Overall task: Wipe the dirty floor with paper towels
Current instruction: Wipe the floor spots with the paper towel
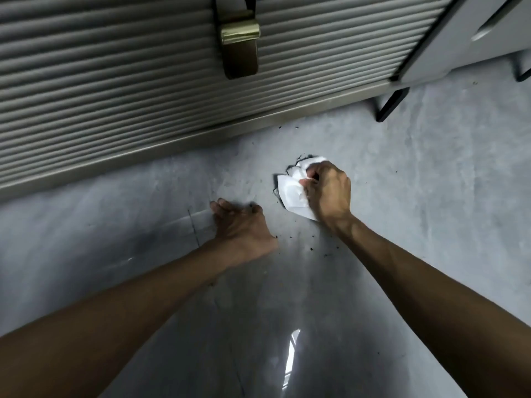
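The grey concrete floor (416, 196) fills most of my view, and a ribbed roller shutter (115, 96) runs across it from 9 to 12 o'clock. Both my forearms reach forward and down. My left hand (241, 225) is low near the centre, palm down. Its fingers are loose and blurred and hold nothing. At 2 o'clock from it, my right hand (329, 191) curls its fingers tight round a crumpled white paper towel (290, 191), which is pressed on the floor. Dark crumbs (311, 249) lie scattered around both hands.
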The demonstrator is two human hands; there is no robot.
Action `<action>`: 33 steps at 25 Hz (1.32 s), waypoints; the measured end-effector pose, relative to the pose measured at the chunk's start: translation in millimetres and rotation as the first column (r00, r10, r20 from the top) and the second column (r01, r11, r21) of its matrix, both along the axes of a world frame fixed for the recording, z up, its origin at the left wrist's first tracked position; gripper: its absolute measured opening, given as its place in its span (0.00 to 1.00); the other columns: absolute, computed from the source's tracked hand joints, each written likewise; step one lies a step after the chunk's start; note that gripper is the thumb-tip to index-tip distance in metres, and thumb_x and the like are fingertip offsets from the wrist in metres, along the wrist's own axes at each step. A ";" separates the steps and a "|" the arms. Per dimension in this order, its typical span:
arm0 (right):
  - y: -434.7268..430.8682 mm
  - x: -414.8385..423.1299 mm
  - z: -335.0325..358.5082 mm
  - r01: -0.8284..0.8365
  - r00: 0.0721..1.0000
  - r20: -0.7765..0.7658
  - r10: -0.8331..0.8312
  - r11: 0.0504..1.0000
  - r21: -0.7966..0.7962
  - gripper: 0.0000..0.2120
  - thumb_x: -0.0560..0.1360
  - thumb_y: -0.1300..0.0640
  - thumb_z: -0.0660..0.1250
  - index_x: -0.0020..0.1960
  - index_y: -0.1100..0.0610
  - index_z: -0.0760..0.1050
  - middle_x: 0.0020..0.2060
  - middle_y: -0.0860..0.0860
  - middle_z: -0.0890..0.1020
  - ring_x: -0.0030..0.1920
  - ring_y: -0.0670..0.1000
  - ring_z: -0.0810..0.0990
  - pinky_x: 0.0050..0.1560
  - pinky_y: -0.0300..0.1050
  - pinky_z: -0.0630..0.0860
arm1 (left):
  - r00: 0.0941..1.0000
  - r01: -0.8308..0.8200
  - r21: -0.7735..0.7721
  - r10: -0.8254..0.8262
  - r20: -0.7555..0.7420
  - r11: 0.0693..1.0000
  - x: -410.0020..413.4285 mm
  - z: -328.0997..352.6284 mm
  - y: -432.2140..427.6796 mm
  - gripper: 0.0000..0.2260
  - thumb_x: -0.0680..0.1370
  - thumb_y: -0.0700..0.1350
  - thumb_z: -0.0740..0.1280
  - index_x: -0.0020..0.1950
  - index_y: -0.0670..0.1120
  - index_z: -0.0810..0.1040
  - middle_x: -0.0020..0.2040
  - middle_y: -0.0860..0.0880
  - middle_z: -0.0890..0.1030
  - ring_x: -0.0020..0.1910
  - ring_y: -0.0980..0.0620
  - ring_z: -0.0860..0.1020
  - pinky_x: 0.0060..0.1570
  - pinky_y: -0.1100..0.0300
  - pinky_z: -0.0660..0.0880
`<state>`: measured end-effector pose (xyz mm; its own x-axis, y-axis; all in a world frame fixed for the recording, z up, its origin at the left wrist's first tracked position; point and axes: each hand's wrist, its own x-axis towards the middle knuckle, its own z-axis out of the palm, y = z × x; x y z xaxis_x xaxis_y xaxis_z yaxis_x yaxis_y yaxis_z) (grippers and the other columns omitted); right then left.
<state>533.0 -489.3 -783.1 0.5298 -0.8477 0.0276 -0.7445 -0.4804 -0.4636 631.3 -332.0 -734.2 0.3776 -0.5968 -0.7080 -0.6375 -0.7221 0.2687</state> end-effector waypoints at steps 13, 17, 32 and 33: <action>-3.0 -2.1 -3.3 0.056 0.998 -0.034 -0.057 0.998 -0.009 0.04 0.70 0.59 0.71 0.44 0.54 0.78 0.46 0.53 0.84 0.46 0.58 0.80 0.44 0.44 0.71 | 0.999 0.001 -0.011 -0.001 -0.045 1.000 1.6 2.7 1.5 0.40 0.74 0.54 0.65 0.77 0.43 0.48 0.71 0.23 0.40 0.71 0.23 0.39 0.73 0.38 0.51; -42.8 42.1 1.2 0.123 0.989 -0.076 -0.125 0.992 -0.026 0.06 0.71 0.56 0.69 0.47 0.55 0.80 0.49 0.56 0.83 0.49 0.60 0.80 0.47 0.46 0.72 | 0.999 0.017 -0.005 -0.017 -0.028 1.000 2.0 1.3 0.6 0.40 0.74 0.56 0.65 0.78 0.43 0.48 0.71 0.22 0.40 0.71 0.23 0.38 0.73 0.37 0.51; -19.7 11.1 3.7 0.071 0.997 -0.025 -0.071 0.997 -0.010 0.06 0.69 0.62 0.69 0.44 0.54 0.79 0.47 0.54 0.84 0.48 0.58 0.81 0.45 0.44 0.72 | 1.000 0.008 0.027 -0.008 0.000 1.000 -0.8 0.1 -4.2 0.41 0.72 0.55 0.66 0.77 0.43 0.48 0.72 0.23 0.42 0.71 0.23 0.39 0.72 0.36 0.49; -4.0 -7.5 6.0 0.026 1.000 0.002 -0.026 1.000 0.010 0.06 0.68 0.63 0.70 0.43 0.54 0.78 0.47 0.53 0.84 0.47 0.55 0.81 0.45 0.41 0.71 | 1.000 -0.003 0.028 0.003 0.000 1.000 0.0 -0.5 -3.0 0.41 0.71 0.54 0.66 0.77 0.43 0.48 0.72 0.24 0.42 0.71 0.23 0.39 0.72 0.35 0.48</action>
